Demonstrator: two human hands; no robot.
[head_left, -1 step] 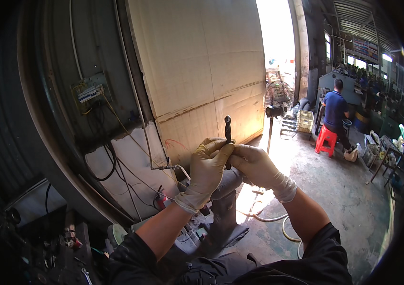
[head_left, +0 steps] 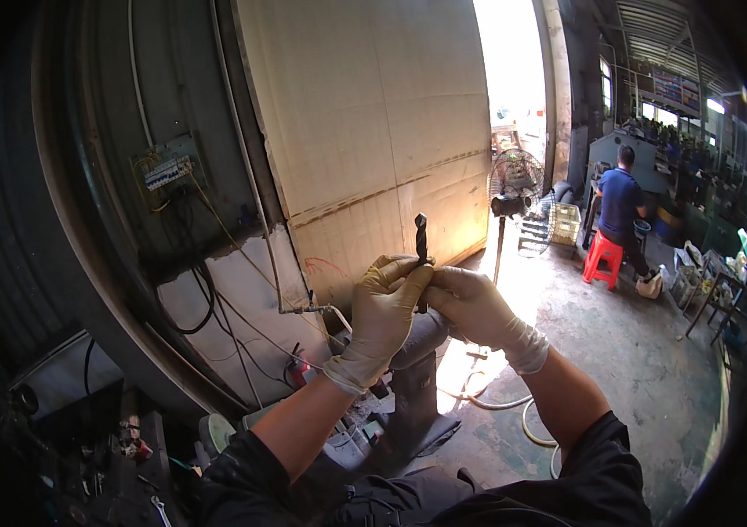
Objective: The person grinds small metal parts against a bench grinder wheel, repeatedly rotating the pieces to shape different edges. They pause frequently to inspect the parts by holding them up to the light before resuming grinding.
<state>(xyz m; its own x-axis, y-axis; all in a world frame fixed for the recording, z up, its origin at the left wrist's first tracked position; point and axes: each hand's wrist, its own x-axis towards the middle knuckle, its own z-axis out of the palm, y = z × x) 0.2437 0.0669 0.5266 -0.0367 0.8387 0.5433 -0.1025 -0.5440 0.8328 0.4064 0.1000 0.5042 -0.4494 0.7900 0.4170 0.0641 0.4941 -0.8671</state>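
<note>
Drill bit: dark, fluted, held almost upright, tip toward 12 o'clock, near the middle of the view; the drill bit (head_left: 422,239) shows above the gloves, its lower part mostly hidden.
Left glove: at 7 o'clock from the bit, the left hand (head_left: 386,303) pinches it between thumb and curled fingers.
Right glove: between 4 and 5 o'clock, the right hand (head_left: 484,309) has thumb and forefinger drawn narrow beside the bit's lower part; overlap hides whether they grip it, so I cannot tell.
Change: nothing visibly differs from the preceding picture; bit and hands match, which I read as a steady hold.
Machine: at 6 o'clock, a dark rounded machine body (head_left: 426,338) stands below the gloves.
Floor: at 5 o'clock, a pale hose (head_left: 498,406) lies in loops.
Fan: at 2 o'clock, a pedestal fan (head_left: 511,205).
Stool: near 3 o'clock, well apart, a person (head_left: 620,204) in blue sits on a red stool (head_left: 600,260).
Wall: between 9 and 10 o'clock, a breaker panel (head_left: 169,172) with trailing cables.
</note>
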